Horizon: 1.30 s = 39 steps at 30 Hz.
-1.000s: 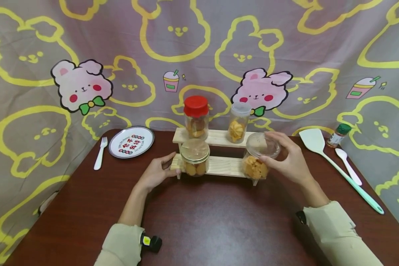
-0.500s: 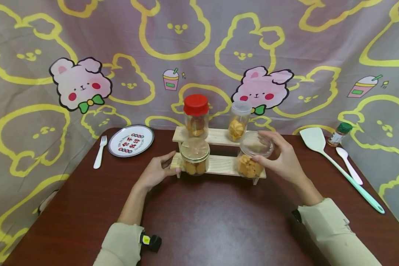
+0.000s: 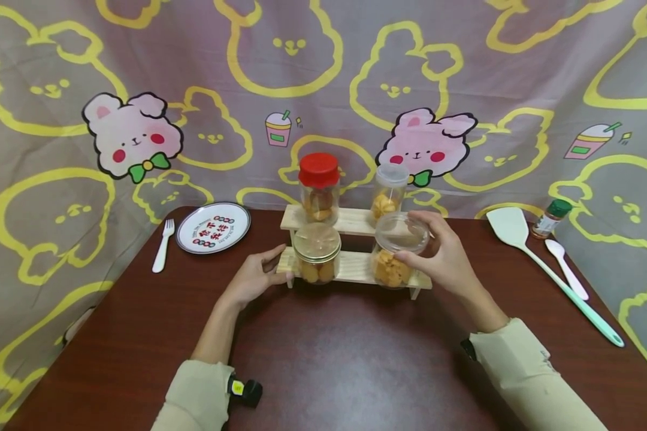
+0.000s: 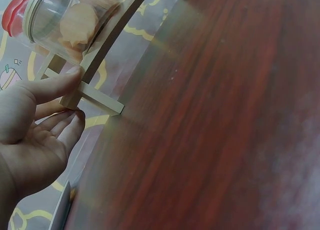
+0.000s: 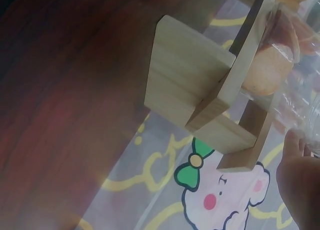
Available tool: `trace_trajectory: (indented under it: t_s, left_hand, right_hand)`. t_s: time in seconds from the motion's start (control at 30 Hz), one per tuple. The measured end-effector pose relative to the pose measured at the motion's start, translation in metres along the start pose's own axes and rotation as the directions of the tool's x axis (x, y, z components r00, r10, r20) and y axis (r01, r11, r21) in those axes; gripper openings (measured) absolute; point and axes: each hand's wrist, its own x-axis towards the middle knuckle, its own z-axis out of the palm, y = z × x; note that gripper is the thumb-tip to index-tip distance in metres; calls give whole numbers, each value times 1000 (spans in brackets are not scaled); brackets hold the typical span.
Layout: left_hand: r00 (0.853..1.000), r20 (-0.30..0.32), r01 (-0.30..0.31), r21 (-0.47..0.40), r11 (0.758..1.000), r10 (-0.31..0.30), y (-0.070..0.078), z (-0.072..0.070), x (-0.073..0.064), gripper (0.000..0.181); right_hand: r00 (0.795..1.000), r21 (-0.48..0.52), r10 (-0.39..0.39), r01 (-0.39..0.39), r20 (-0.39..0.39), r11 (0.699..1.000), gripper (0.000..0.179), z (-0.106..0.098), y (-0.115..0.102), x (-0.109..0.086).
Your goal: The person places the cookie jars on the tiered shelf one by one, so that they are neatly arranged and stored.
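A two-tier wooden rack (image 3: 356, 263) stands on the table. My left hand (image 3: 253, 278) pinches the left end of its lower shelf, thumb above and fingers below, as the left wrist view shows. Near the right end of that shelf, my right hand (image 3: 444, 254) grips a clear-lidded jar of cookies (image 3: 392, 269) round its lid. A gold-lidded jar (image 3: 317, 254) sits at the left of the lower shelf. On the upper shelf are a red-lidded jar (image 3: 320, 191) and a slimmer jar with a pale lid (image 3: 389, 191). In the right wrist view my right hand (image 5: 302, 185) shows only partly.
Left of the rack lie a white fork (image 3: 163, 245) and a round plate (image 3: 213, 228) with red print. At the right are a spatula (image 3: 550, 269), a white spoon (image 3: 566, 269) and a green-capped spice bottle (image 3: 551, 219). A patterned cloth (image 3: 334, 72) hangs behind the table.
My right hand has moved left along the lower shelf with the clear-lidded jar. My left hand has kept its place on the rack's left end.
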Motion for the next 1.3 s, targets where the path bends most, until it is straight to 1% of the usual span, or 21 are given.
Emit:
trace_trajectory:
  t_s: [0.23, 0.43, 0.63, 0.8, 0.93, 1.13, 1.3]
  left_hand:
    - [1000, -2, 2, 5, 1000, -2, 0, 1, 0, 77]
    - [1000, -4, 2, 12, 1000, -2, 0, 1, 0, 77]
    - [1000, -4, -2, 9, 1000, 2, 0, 1, 0, 77]
    - [1000, -2, -5, 0, 1000, 5, 0, 1, -1, 77]
    - [1000, -3, -8, -6, 1000, 8, 1, 1, -3, 77]
    - [1000, 0, -4, -6, 1000, 4, 1, 1, -3, 78]
    - [1000, -2, -7, -14, 1000, 7, 1, 1, -3, 78]
  right_hand:
    - [1000, -47, 12, -13, -21, 999, 78, 9, -3, 3]
    - [999, -37, 25, -26, -26, 999, 74, 15, -13, 5]
    - [1000, -47, 22, -23, -22, 999, 75, 17, -6, 6]
    - [999, -10, 13, -13, -29, 1000, 74, 21, -5, 6]
    - [1000, -2, 11, -11, -29, 1000, 75, 24, -6, 6]
    - [999, -20, 27, -28, -17, 999, 77, 22, -8, 6]
    - [999, -50, 40, -40, -9, 998, 76, 20, -9, 6]
